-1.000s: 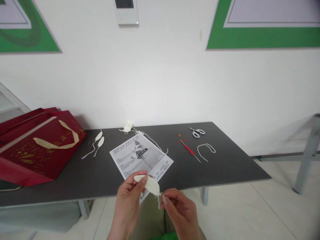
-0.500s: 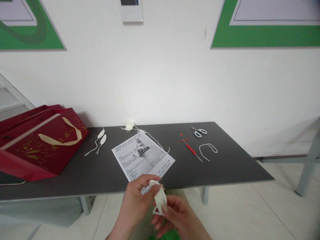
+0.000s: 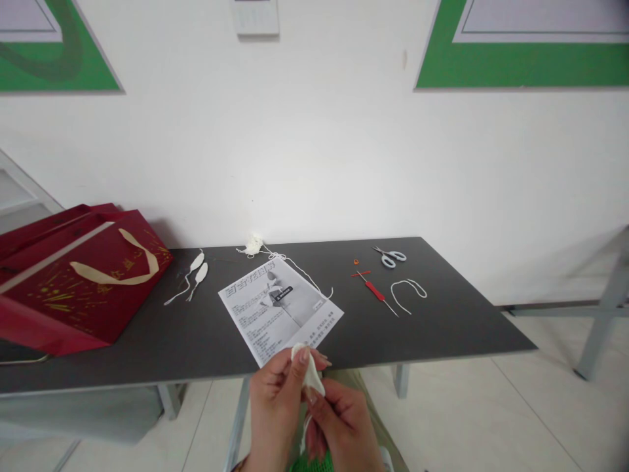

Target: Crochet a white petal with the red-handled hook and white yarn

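Note:
A small white crocheted petal (image 3: 311, 375) is pinched between both hands, in front of the table's near edge. My left hand (image 3: 281, 393) grips its upper end, thumb on top. My right hand (image 3: 339, 413) is closed on its lower end. A white yarn tail (image 3: 305, 432) hangs below the petal between the hands. Just beyond them lies a printed pattern sheet (image 3: 265, 321) with a flower picture. Two similar white pieces with yarn tails, one of them this crocheted petal (image 3: 200, 274), rest on the table to the left.
A red gift bag (image 3: 93, 282) occupies the dark table's left end. A bundle of white yarn (image 3: 254, 245) sits at the back by the wall. On the right lie scissors (image 3: 389, 257), a red-handled crochet hook (image 3: 375, 291), a small orange ring (image 3: 356, 261) and a loose white yarn piece (image 3: 409, 295).
Both hands have shifted and turned around the petal. My left thumb now lies over its top, the right fingers have closed higher on it, and the yarn tail hangs lower.

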Demonstrator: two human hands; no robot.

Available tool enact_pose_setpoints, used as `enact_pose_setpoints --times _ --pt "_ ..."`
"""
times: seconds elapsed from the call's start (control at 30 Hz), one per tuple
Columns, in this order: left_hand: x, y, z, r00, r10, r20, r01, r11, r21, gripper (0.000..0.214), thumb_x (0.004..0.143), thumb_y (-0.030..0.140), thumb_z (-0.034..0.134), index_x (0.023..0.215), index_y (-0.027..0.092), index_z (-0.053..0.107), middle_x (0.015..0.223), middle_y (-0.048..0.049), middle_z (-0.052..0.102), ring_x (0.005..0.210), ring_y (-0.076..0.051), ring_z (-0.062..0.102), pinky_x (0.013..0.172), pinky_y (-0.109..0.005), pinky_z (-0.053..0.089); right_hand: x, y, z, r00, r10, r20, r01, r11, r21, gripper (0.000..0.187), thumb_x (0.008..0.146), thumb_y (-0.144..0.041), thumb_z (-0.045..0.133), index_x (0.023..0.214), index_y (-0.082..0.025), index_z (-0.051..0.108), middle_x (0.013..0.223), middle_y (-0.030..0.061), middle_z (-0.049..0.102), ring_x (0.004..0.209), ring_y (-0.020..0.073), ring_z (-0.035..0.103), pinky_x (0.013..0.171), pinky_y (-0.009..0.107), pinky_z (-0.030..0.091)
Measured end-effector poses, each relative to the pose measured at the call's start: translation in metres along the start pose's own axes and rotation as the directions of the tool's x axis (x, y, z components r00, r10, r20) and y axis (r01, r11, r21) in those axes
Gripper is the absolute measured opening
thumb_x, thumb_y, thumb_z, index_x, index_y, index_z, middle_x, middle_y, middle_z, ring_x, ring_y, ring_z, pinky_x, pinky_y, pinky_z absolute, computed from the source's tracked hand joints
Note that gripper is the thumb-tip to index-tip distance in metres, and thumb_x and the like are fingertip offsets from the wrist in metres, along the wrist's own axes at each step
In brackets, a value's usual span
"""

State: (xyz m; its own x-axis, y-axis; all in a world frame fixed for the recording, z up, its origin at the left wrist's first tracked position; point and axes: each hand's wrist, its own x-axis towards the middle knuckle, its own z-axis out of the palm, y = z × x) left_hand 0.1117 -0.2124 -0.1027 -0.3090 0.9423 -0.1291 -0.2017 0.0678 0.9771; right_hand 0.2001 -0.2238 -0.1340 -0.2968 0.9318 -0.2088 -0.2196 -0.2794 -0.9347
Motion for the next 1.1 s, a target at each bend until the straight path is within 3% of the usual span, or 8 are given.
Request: enact_pose_setpoints --times 0.1,0.23,0.37,0.47,0.6,0.73,0.97,1.1 --pt "0.000 -0.005 0.004 0.993 -0.093 0.074 0.103 0.983 -0.153 0.025 0.070 0.038 0.070 0.075 0.014 0.072 0.072 -0.0085 0.073 0.067 -0.017 0.065 0.057 -0.021 0.048 0.002 -0.002 0.000 1.000 -0.014 -0.014 0.014 1.000 -0.011 0.050 0.076 -0.062 0.053 0.060 -0.015 0.052 0.037 -0.0044 0.043 0.030 0.0052 0.034 0.032 0.017 0.024" --pt "0.004 -0.009 0.006 0.967 -0.235 0.101 0.254 0.930 -0.265 0.030 0.069 0.040 0.071 0.079 0.012 0.070 0.069 -0.0096 0.073 0.049 -0.014 0.061 0.041 -0.020 0.041 0.002 0.003 -0.003 0.999 -0.031 0.010 0.031 0.998 -0.055 0.048 0.077 -0.060 0.052 0.062 -0.014 0.053 0.044 -0.0025 0.049 0.032 0.0053 0.035 0.033 0.017 0.026" --pt "0.006 -0.009 0.007 0.984 -0.165 -0.061 0.146 0.959 -0.243 0.027 0.070 0.039 0.070 0.074 0.012 0.070 0.070 -0.0082 0.073 0.063 -0.016 0.064 0.056 -0.022 0.048 -0.003 0.014 -0.005 0.999 -0.036 -0.034 0.031 0.991 -0.129 0.046 0.081 -0.058 0.049 0.063 -0.015 0.055 0.045 -0.0019 0.049 0.035 0.0066 0.037 0.035 0.018 0.027" --pt "0.002 -0.013 0.009 0.991 -0.114 -0.064 0.096 0.967 -0.235 0.024 0.071 0.038 0.070 0.075 0.014 0.069 0.069 -0.0064 0.073 0.072 -0.018 0.066 0.070 -0.026 0.050 -0.005 0.018 -0.004 0.992 -0.083 -0.094 0.066 0.983 -0.170 0.047 0.083 -0.056 0.047 0.058 -0.017 0.055 0.042 -0.0029 0.043 0.036 0.0082 0.035 0.036 0.020 0.025" --pt "-0.002 -0.019 0.014 0.988 -0.134 -0.073 0.108 0.954 -0.281 0.024 0.072 0.039 0.069 0.078 0.015 0.068 0.066 -0.0048 0.073 0.070 -0.018 0.066 0.072 -0.027 0.049 -0.004 0.015 0.000 0.973 -0.192 -0.129 0.168 0.970 -0.179 0.044 0.083 -0.053 0.048 0.065 -0.015 0.061 0.048 -0.0025 0.041 0.043 0.0093 0.032 0.039 0.022 0.024" --pt "0.001 -0.016 0.013 0.986 -0.132 -0.105 0.092 0.942 -0.323 0.023 0.076 0.039 0.066 0.078 0.016 0.067 0.071 -0.0047 0.073 0.082 -0.017 0.066 0.078 -0.024 0.046 -0.002 0.012 0.000 0.979 -0.179 -0.103 0.157 0.969 -0.190 0.040 0.084 -0.049 0.050 0.073 -0.014 0.066 0.053 -0.0012 0.045 0.047 0.0096 0.035 0.041 0.021 0.027" --pt "0.003 -0.009 0.009 0.979 -0.194 0.060 0.203 0.908 -0.366 0.023 0.073 0.036 0.068 0.076 0.014 0.065 0.074 -0.0070 0.073 0.066 -0.019 0.066 0.055 -0.024 0.048 0.006 0.000 -0.003 0.987 -0.146 -0.060 0.147 0.989 0.000 0.042 0.075 -0.049 0.063 0.104 -0.018 0.063 0.068 0.0007 0.057 0.045 0.0084 0.040 0.038 0.019 0.033" --pt "0.000 -0.013 0.007 0.985 -0.159 0.060 0.169 0.961 -0.221 0.028 0.076 0.042 0.063 0.081 0.015 0.066 0.085 -0.0078 0.073 0.043 -0.011 0.055 0.034 -0.021 0.036 0.010 -0.004 -0.002 0.989 -0.145 -0.034 0.147 0.986 0.076 0.031 0.078 -0.044 0.062 0.094 -0.018 0.063 0.060 -0.0021 0.055 0.041 0.0070 0.040 0.038 0.019 0.033"
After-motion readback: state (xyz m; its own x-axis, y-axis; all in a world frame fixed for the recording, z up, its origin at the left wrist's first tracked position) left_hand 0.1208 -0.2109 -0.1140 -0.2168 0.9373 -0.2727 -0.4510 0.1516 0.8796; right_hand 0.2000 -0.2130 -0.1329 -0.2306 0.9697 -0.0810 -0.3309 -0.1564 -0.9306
